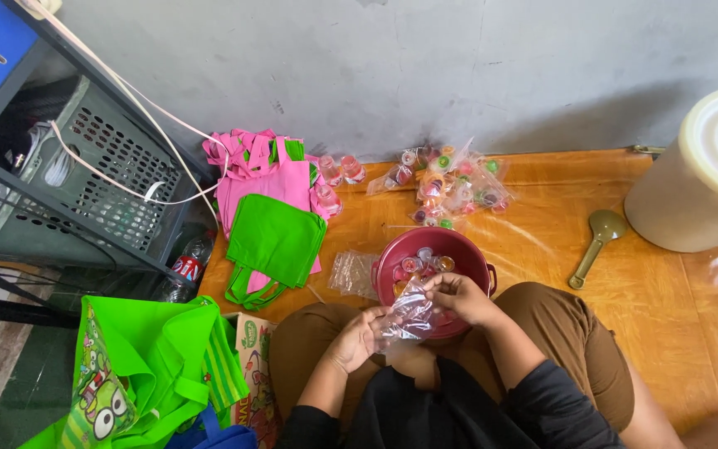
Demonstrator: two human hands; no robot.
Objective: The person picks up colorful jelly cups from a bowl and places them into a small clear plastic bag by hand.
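I sit cross-legged on an orange mat (542, 249) with a maroon bowl (474, 252) of small colourful jelly cups between my knees. My left hand (357, 339) holds the lower end of a clear plastic bag (409, 313). My right hand (457, 295) pinches the same bag's upper edge just over the bowl's near rim. Several small cups show through the bag.
Filled clear bags of jelly cups (450, 183) lie beyond the bowl. A flat stack of empty clear bags (351, 273) lies left of it. Pink and green tote bags (269, 208), a green spoon (598, 241), a cream lidded bucket (704, 175), a grey crate (93, 183) and a green printed bag (151, 374) surround me.
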